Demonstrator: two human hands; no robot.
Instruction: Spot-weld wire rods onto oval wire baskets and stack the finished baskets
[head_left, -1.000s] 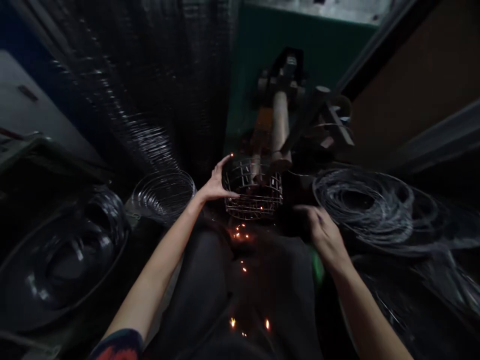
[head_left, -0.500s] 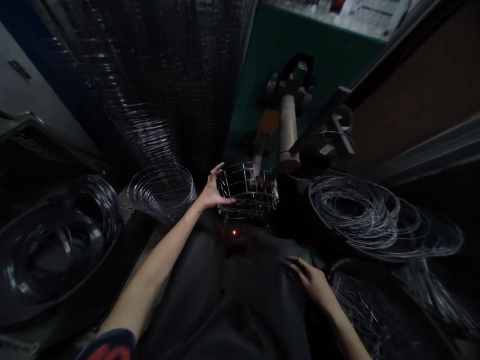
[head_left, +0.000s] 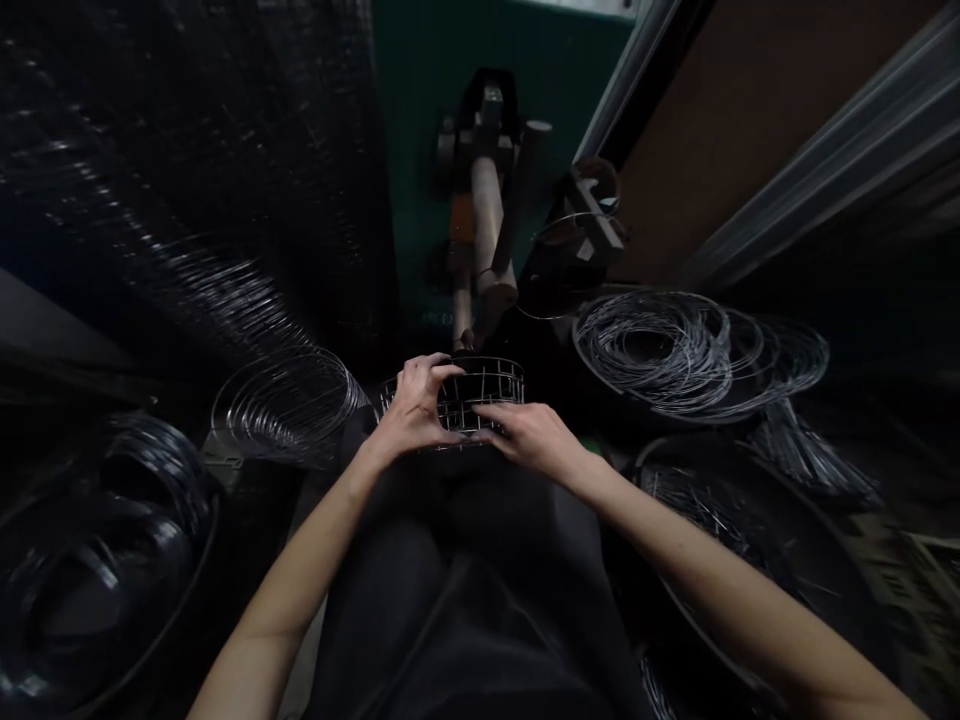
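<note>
A round wire basket [head_left: 491, 382] of bright metal rods is held above my lap, just in front of the green machine's arms. My left hand [head_left: 417, 403] grips its left side, thumb low on the near edge and fingers bent over the top. From the right, my right hand [head_left: 534, 436] has its fingers closed at the basket's near side; whether a loose wire lies between them is too dark to tell. Directly beyond the basket are the machine's thick upper arm [head_left: 489, 215] and its thinner lower arm [head_left: 462, 300].
A stack of wire rings [head_left: 289, 400] leans at left, beside a tub of coiled wire [head_left: 150, 470]. At right lie tangled wire hoops [head_left: 652, 345], a bundle of cut rods [head_left: 814, 455] and a dark round tub [head_left: 817, 530] holding short wires. The green machine [head_left: 420, 130] stands ahead.
My right hand has risen from beside my lap to the basket. The basket has come away from the machine's lower arm towards me. An orange glow below it is gone. The view has turned right.
</note>
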